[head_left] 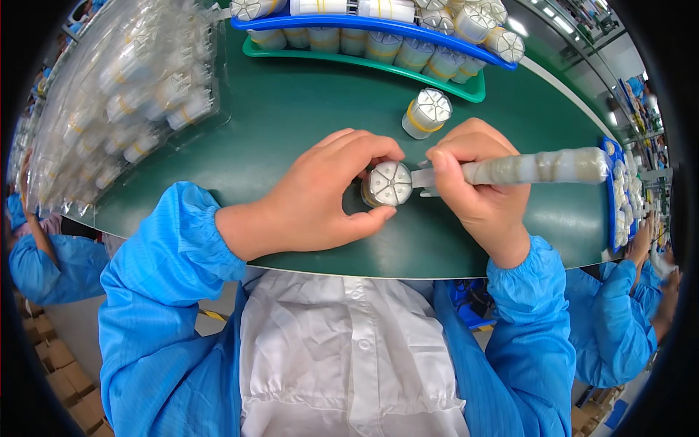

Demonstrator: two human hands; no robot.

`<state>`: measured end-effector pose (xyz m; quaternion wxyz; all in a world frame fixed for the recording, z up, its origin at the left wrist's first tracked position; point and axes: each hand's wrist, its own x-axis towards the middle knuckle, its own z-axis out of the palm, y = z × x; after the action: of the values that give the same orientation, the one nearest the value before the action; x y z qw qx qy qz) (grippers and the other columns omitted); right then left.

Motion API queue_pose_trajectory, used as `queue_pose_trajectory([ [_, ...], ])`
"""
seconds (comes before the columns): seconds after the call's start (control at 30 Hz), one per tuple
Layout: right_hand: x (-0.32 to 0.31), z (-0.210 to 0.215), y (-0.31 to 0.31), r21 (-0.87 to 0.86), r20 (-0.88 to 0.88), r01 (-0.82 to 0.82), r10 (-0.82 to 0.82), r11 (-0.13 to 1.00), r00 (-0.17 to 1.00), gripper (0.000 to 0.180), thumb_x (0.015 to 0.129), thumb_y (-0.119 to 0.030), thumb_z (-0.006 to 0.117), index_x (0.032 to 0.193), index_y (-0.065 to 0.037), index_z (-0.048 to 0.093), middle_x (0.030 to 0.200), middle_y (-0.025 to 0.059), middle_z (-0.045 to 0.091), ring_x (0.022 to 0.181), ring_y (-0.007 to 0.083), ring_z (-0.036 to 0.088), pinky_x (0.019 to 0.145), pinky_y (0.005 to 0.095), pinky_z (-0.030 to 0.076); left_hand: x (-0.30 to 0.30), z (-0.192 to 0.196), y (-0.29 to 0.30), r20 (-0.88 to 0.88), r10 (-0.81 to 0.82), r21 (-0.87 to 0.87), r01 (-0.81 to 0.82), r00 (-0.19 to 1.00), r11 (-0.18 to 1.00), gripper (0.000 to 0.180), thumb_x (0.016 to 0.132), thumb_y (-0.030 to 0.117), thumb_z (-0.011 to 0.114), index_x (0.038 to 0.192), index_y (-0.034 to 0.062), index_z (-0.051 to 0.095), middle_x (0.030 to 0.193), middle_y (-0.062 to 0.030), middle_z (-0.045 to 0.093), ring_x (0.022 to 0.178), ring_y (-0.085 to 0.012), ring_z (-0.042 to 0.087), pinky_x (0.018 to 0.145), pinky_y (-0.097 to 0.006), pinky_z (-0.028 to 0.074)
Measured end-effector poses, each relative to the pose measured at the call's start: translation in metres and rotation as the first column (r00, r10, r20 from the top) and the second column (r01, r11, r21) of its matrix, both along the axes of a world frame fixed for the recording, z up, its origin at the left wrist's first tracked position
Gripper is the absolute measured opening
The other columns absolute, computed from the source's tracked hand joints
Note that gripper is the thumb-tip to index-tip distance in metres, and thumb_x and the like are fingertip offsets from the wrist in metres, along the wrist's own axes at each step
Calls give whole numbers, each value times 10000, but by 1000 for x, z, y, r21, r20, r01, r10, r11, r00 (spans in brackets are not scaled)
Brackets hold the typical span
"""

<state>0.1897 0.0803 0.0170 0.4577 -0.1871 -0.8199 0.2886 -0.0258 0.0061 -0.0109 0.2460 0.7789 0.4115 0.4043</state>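
My left hand [313,193] curls its thumb and fingers around a short cylinder [390,183] with a round, clear top split into wedge-shaped segments. It stands upright on the green table [306,269]. In my right hand [480,186] is a hand tool [542,167] with a thick handle wrapped in pale, translucent tape. Its flat, light-coloured end points left and reaches the cylinder's right side; whether they touch I cannot tell. A second cylinder [427,114] of the same kind, with a yellow band around it, stands just beyond my right hand.
At the far edge, a blue tray [378,23] full of cylinders sits above a green tray [364,65] holding more. Clear plastic bags [124,80] of similar parts cover the far left. Another blue tray [613,197] stands at the right edge. Co-workers in blue sleeves [619,320] are on both sides.
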Motion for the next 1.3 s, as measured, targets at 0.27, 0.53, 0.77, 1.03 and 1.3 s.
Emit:
queue_pose_trajectory([
  [0.27,-2,-1,-5,-31,58,-43,44,999,997,84,846,1,760,828,-16,680,747,71,615,633,174,576,549,317,438,1,4,0,-17,-38,44,39,999,998,595,733,77,827,1267,43,565,1126,-103,622,939,-253,603,804,-351,517],
  [0.53,1,0,0,-23,-3,7,-7,1000,1000,96,827,13,766,803,-16,677,731,70,621,631,172,578,553,316,441,1,4,2,-37,2,45,0,999,999,586,739,76,836,1258,40,565,1123,-100,616,938,-249,604,812,-346,517],
  [0.77,0,-1,-1,-53,11,-25,26,998,1000,92,835,14,763,808,-15,680,743,69,626,634,177,576,559,318,443,1,4,0,31,-56,-6,57,998,998,597,739,32,784,1288,32,549,1170,-124,621,976,-258,614,850,-359,521],
  [1.03,-1,-2,-3,-39,42,-35,36,999,998,92,841,11,761,804,-17,681,741,64,618,643,178,582,564,318,446,2,4,2,-104,15,-4,-15,994,1000,627,763,61,816,1319,35,526,1184,-127,620,1007,-246,613,867,-364,519],
  [1.3,3,0,-1,-72,-8,-15,14,997,1000,92,841,8,759,801,-13,679,750,70,631,640,186,587,573,323,454,3,4,-2,59,-69,-56,73,996,996,653,781,71,785,1359,30,485,1205,-132,612,1057,-272,614,893,-385,515],
])
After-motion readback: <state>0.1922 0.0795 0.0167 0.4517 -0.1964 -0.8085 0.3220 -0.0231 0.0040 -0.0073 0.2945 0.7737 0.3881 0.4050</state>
